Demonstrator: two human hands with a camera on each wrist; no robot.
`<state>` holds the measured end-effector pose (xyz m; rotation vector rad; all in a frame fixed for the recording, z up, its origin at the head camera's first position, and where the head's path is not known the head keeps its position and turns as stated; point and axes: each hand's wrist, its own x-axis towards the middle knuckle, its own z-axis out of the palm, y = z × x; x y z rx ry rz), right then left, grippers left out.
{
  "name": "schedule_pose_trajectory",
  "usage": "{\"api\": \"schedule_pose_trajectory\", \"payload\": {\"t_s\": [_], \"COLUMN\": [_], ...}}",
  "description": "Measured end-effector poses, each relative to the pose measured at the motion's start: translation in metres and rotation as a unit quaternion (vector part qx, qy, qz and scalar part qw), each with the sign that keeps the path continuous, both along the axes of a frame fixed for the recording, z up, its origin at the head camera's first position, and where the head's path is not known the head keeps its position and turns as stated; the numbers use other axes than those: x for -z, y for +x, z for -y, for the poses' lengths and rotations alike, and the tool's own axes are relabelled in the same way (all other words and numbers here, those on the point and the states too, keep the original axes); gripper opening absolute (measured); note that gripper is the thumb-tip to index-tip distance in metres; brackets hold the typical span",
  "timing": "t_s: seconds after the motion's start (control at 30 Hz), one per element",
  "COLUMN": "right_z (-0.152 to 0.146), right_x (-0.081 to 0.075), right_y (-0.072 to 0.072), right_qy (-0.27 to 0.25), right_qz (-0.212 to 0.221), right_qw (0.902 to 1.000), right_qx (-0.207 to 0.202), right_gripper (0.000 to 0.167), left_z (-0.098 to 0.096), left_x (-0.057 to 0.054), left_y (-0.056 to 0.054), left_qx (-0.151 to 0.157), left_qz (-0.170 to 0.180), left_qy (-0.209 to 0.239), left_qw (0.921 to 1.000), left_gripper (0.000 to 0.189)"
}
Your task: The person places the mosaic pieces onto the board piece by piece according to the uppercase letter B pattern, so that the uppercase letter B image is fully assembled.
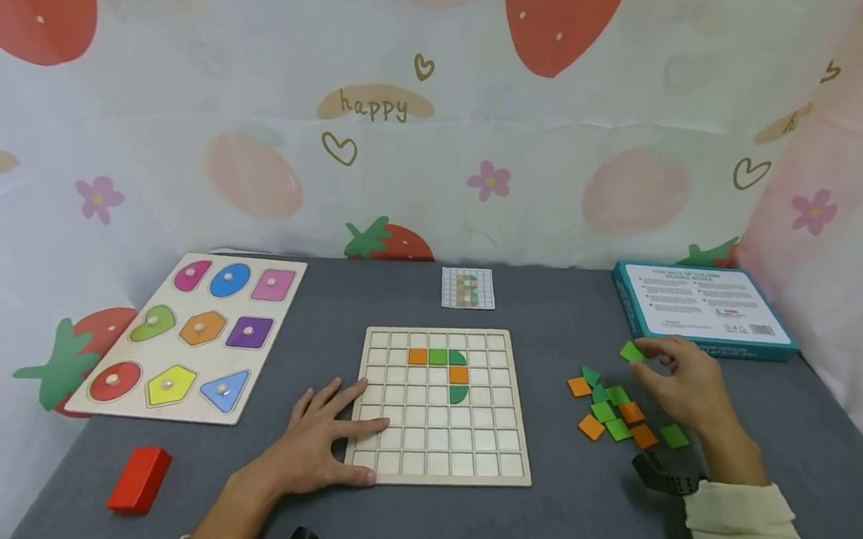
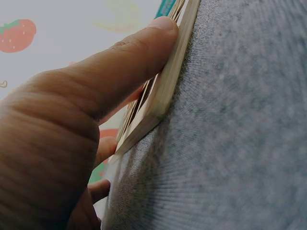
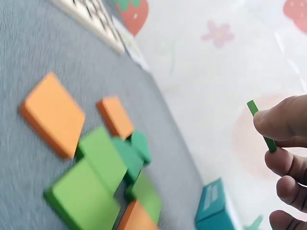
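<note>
Knobbed shape puzzle [image 1: 215,355] lies leftmost; the left hand [image 1: 314,443], fingers spread, rests on the left edge of the wooden grid board [image 1: 438,417]; loose orange and green tiles [image 1: 603,412] lie farther right; a green square tile [image 1: 630,352] is pinched in the right hand [image 1: 679,376], near the teal box [image 1: 704,300]

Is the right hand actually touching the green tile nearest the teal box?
Touching: the right wrist view shows the right hand pinching the green tile, with no gap visible between them.

Wht fabric wall [image 1: 237,74] w/ strawberries [image 1: 567,14], pink flwrs [image 1: 489,180], outline hearts [image 1: 424,67] | dk gray tbl surf. [image 1: 569,519] | soft lt
</note>
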<state>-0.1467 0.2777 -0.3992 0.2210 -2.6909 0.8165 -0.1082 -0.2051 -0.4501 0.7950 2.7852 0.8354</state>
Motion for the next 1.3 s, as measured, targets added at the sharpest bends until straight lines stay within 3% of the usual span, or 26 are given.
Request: {"api": "schedule_pose_trajectory", "payload": {"t_s": [0.27, 0.5, 1.3], "right_z": [0.023, 0.046, 0.13], "right_x": [-0.026, -0.044, -0.048], "right_y": [0.011, 0.015, 0.013], "right_qy": [-0.016, -0.04, -0.077], "right_qz": [-0.05, -0.044, -0.061], "right_qw": [0.9966, 0.993, 0.9756], "right_qx": [-0.064, -0.103, -0.196], "right_gripper": [0.029, 0.029, 0.031], "left_z": [-0.001, 0.0, 0.001], "left_x": [0.0, 0.002, 0.001], "left_y": [0.0, 0.001, 0.0], "left_qx": [-0.002, -0.003, 0.001], "left_qz": [0.003, 0.005, 0.003], "left_qy": [0.0, 0.004, 0.001], "left_qw": [1.0, 1.0, 1.0], "left_gripper": [0.072, 0.072, 0.072]}}
